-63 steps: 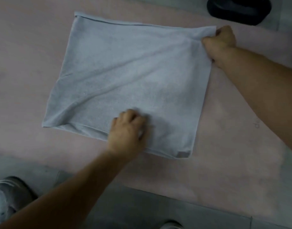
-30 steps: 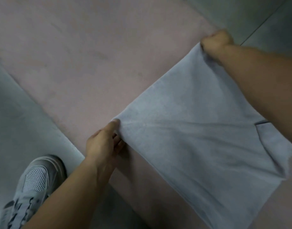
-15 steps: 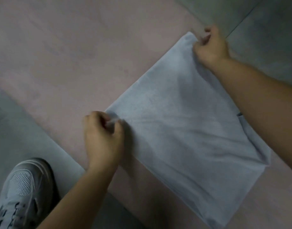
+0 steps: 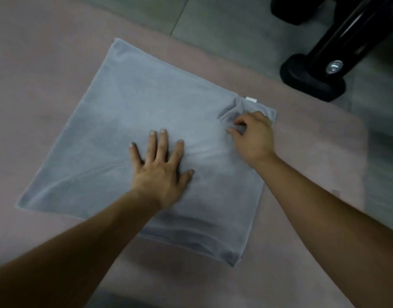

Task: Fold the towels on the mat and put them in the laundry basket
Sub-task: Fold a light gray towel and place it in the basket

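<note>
The towel (image 4: pixel 115 121) has been laid flat; pressed by the splayed left grip (image 4: pixel 160 170); corner pinched by the right grip (image 4: pixel 253 136).

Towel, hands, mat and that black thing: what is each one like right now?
towel: folded, flat on the mat, bunched at its far right corner.
left hand: fingers spread, pressing flat on the towel.
right hand: fingers curled on the bunched corner, seemingly pinching it.
mat: spread flat on the floor.
black stand foot: on the floor beside the mat.
</note>
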Demonstrator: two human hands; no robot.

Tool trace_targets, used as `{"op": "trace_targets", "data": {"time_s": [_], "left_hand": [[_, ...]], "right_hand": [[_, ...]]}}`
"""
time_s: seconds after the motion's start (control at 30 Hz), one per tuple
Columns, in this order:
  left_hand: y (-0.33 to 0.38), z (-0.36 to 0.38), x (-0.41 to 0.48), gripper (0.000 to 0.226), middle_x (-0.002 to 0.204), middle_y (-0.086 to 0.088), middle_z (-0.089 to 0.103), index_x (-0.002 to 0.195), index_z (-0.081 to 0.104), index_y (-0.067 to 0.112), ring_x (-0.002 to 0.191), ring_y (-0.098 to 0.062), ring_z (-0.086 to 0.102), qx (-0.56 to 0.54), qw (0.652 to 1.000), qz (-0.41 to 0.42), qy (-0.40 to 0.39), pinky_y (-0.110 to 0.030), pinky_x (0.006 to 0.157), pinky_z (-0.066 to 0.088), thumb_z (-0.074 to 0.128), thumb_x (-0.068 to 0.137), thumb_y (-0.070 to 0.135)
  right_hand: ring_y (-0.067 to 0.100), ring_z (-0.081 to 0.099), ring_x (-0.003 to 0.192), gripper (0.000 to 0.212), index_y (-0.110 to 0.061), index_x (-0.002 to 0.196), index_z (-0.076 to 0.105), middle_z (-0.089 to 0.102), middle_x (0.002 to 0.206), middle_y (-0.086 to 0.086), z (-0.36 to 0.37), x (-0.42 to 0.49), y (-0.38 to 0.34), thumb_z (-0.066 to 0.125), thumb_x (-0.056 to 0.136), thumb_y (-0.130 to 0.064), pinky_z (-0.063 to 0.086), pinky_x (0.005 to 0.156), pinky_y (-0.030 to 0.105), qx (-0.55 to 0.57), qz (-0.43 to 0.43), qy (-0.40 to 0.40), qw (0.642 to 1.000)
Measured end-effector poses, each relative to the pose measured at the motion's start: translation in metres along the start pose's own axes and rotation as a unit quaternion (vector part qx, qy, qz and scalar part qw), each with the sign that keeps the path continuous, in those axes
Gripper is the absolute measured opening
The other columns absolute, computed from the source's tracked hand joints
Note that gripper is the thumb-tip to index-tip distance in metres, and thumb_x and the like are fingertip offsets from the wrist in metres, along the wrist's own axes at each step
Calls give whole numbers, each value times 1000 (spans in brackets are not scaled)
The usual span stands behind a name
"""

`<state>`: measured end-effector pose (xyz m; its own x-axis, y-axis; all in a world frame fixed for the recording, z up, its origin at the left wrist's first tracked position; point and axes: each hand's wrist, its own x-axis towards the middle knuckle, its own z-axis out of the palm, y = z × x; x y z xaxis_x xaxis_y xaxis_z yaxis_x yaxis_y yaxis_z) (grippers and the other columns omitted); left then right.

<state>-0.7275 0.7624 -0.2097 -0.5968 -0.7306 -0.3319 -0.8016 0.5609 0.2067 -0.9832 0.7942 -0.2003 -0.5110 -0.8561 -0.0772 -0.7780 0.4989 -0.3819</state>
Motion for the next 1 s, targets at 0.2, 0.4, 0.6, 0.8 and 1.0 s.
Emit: {"op": "trace_targets", "data": {"time_s": [0.2, 0.4, 0.6, 0.8, 1.0], "left_hand": [[3, 4, 2, 107, 166, -8, -18, 158, -7, 36, 151, -30, -20, 19, 1000, -18, -4, -70, 114, -8, 9, 70, 93], [3, 0, 6, 116, 165, -2, -24, 155, -16, 39, 151, -27, -23, 27, 999, -33, -21, -69, 115, -9, 20, 63, 100], [-1, 4, -7, 97, 167, -12, -3, 160, 7, 28, 154, -31, -7, 24, 999, 9, 47, -70, 115, -2, 21, 82, 84], [1, 21, -40, 81, 167, -15, 2, 159, 21, 28, 154, -35, 1, 74, 992, 87, 50, -73, 112, 3, 22, 92, 74], [5, 27, -66, 85, 167, -17, 2, 159, 18, 29, 154, -35, -1, 54, 993, 93, 43, -73, 114, 3, 25, 90, 78]], "right_hand": [[17, 60, 83, 15, -12, 99, 66, 67, 96, 2, -26, 17, 18, 54, 97, -21, 47, 72, 26, 168, 135, 101, 971], [30, 68, 92, 13, -21, 80, 60, 72, 101, 10, -42, 39, 60, 55, 89, -28, 58, 85, 45, 238, 310, 79, 917], [20, 57, 82, 34, -10, 99, 59, 62, 90, 1, -29, -14, 47, 60, 93, -43, 46, 73, 30, 134, 209, 26, 968], [20, 53, 75, 20, -12, 88, 50, 54, 83, 1, -23, -33, 52, 56, 95, -30, 32, 54, 27, 139, 234, 27, 962], [21, 55, 81, 33, -11, 104, 59, 60, 97, 2, -30, -9, 42, 61, 90, -40, 38, 66, 25, 131, 244, 52, 960]]}}
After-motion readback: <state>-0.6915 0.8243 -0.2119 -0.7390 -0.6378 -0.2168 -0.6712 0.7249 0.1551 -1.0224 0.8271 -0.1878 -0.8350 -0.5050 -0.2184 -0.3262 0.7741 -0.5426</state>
